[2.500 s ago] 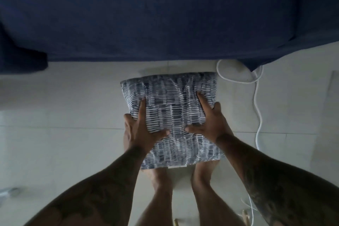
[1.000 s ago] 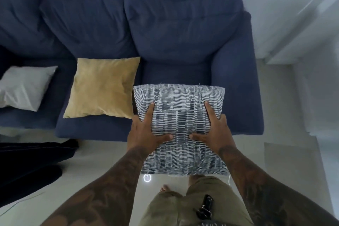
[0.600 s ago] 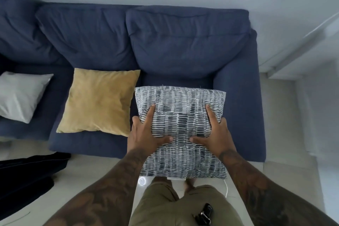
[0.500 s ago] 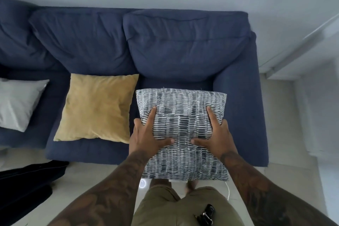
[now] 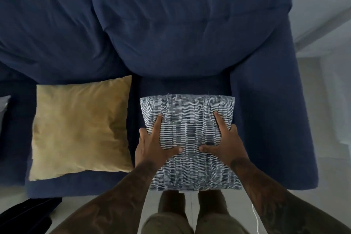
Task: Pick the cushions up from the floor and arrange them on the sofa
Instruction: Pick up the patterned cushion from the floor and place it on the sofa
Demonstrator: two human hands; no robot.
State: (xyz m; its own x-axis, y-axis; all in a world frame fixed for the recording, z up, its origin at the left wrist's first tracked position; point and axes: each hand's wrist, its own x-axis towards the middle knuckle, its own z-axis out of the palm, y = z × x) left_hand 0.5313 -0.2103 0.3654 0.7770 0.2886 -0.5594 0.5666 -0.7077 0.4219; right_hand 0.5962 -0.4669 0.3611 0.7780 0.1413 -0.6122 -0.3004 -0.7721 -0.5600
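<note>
Both forearms reach forward from the lower corners and converge, each patterned with dark tattoo marks. The left hand [image 5: 153,144] lies palm down, index finger stretched forward, thumb angled inward toward the other hand, remaining fingers curled round an edge on its outer side. The right hand [image 5: 225,141] mirrors it: index finger pointing forward, thumb aimed inward, other fingers wrapped over the outer side. The two thumb tips point at each other with a small gap between. Below the hands, both legs show, in olive shorts.
</note>
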